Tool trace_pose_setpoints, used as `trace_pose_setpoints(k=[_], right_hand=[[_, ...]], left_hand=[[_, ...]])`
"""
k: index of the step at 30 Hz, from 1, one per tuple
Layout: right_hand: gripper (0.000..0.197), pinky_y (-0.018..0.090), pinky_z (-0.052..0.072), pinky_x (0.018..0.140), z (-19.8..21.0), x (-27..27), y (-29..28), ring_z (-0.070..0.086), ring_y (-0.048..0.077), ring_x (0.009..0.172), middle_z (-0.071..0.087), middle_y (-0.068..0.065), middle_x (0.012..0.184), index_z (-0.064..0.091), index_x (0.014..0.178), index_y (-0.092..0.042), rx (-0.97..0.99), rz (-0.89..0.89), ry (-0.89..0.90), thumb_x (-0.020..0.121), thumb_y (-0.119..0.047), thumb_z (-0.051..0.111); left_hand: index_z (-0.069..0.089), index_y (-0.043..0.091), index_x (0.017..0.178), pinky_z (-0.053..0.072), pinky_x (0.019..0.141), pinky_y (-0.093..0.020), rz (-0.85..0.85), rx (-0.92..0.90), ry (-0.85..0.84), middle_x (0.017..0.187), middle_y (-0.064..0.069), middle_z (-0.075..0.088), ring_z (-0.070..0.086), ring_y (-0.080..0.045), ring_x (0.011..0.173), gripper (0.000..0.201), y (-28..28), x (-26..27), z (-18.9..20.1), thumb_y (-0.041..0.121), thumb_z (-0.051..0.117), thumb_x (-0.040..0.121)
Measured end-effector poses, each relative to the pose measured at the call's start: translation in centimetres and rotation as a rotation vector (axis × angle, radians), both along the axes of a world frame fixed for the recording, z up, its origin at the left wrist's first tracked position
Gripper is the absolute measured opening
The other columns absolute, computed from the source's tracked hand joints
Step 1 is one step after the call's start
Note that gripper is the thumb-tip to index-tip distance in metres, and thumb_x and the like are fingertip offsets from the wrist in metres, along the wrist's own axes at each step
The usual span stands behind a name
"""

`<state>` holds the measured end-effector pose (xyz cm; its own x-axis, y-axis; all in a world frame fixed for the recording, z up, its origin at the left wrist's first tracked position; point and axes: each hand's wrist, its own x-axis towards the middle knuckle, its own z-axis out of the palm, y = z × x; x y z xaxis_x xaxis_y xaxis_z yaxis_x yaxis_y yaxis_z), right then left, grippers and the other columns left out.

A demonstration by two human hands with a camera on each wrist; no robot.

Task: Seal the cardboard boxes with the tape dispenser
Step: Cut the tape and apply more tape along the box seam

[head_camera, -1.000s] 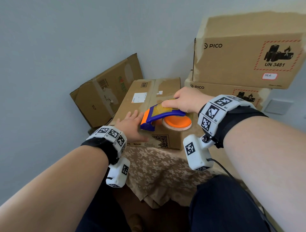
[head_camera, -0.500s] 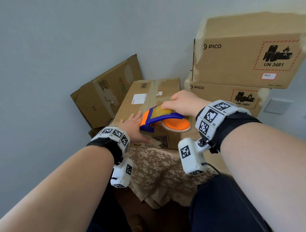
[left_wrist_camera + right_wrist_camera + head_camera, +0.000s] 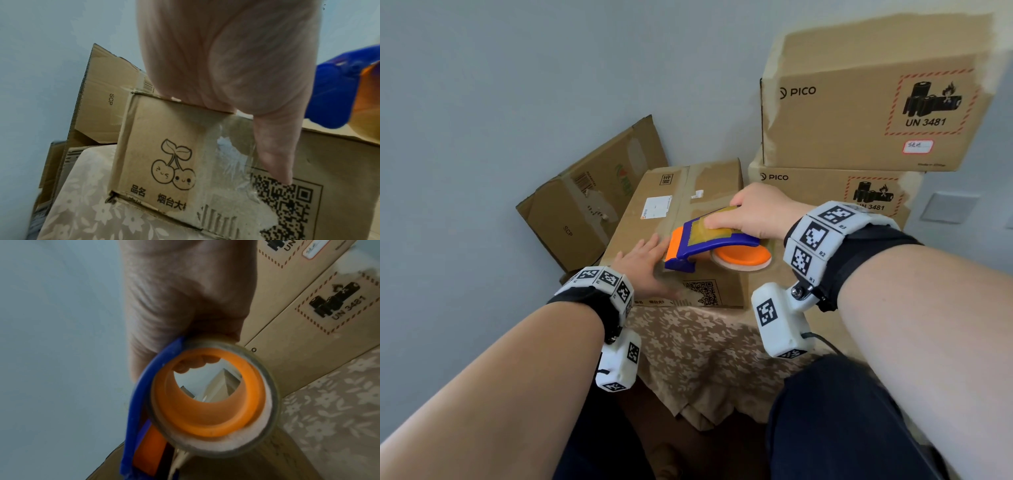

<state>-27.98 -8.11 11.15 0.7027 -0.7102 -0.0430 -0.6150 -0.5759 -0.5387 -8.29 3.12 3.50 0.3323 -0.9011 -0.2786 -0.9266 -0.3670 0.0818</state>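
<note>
**Two hands on one box, dispenser near its front edge**

Two hands work mid-frame in the head view. The right hand (image 3: 753,214), fingers curled over the tape dispenser (image 3: 714,243), holds it on the cardboard box (image 3: 688,192), long axis along the seam. The left hand (image 3: 645,265) lies flat just left, thumb pressing tape. Since earlier frames, the dispenser sits slightly nearer the front edge.

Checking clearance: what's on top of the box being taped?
On the box: the tape dispenser gripped by the right hand, the left hand pressing flat near the front edge, plus a white label. The seam under the dispenser is hidden.
</note>
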Motion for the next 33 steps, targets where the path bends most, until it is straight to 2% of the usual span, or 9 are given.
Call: trace_pose_setpoints(k=[4,8,13,20,26,33], right_hand=[[0.057,0.030,0.029,0.053,0.3,-1.8,-1.2,0.036,0.019,0.056,0.031,0.000,0.053,0.034,0.051,-0.017,-0.005,-0.012,0.028,0.079,-0.058,0.062],[0.056,0.029,0.027,0.051,-0.4,-2.0,-1.1,0.033,0.018,0.055,0.029,-0.001,0.055,0.031,0.053,-0.017,-0.024,-0.008,0.042,0.078,-0.055,0.063],[0.054,0.029,0.030,0.052,-1.0,-2.1,-1.3,0.038,0.018,0.057,0.034,0.000,0.057,0.036,0.056,-0.016,-0.004,-0.033,0.046,0.079,-0.057,0.062],[0.053,0.030,0.031,0.052,-1.2,-2.1,-1.7,0.041,0.019,0.058,0.038,0.001,0.059,0.039,0.057,-0.016,0.017,-0.059,0.071,0.080,-0.059,0.060],[0.052,0.030,0.033,0.055,-1.0,-2.1,-1.8,0.043,0.020,0.060,0.040,0.002,0.060,0.044,0.060,-0.015,0.044,-0.073,0.106,0.082,-0.060,0.057],[0.052,0.030,0.032,0.058,-0.8,-1.6,-1.5,0.043,0.022,0.064,0.039,0.004,0.062,0.045,0.064,-0.014,0.038,-0.077,0.167,0.085,-0.062,0.051]], left_hand=[[-0.010,0.031,0.151,0.005,0.117,-0.052,0.007,0.041,-0.007,0.159,0.004,-0.011,-0.003,-0.020,0.147,0.113,-0.1,-0.5,0.6,0.062,0.067,0.074],[-0.011,0.031,0.150,0.004,0.117,-0.052,0.010,0.056,-0.001,0.159,0.004,-0.011,-0.003,-0.020,0.147,0.113,-0.1,-0.7,0.8,0.062,0.066,0.074],[-0.012,0.032,0.150,0.004,0.117,-0.053,0.014,0.069,0.003,0.159,0.004,-0.012,-0.003,-0.020,0.147,0.112,-0.2,-0.7,1.0,0.062,0.066,0.074],[-0.011,0.039,0.148,0.003,0.115,-0.056,0.028,0.086,-0.042,0.159,0.003,-0.012,-0.003,-0.022,0.147,0.110,-0.6,-1.7,1.6,0.066,0.065,0.073],[-0.008,0.033,0.151,0.003,0.113,-0.059,-0.045,-0.031,-0.097,0.159,0.008,-0.011,-0.008,-0.022,0.147,0.114,-1.1,-2.8,0.7,0.062,0.069,0.072],[-0.006,0.024,0.152,0.009,0.117,-0.051,-0.105,-0.075,-0.050,0.160,0.001,-0.002,0.004,-0.017,0.147,0.104,-1.3,-2.2,0.3,0.053,0.065,0.081]])
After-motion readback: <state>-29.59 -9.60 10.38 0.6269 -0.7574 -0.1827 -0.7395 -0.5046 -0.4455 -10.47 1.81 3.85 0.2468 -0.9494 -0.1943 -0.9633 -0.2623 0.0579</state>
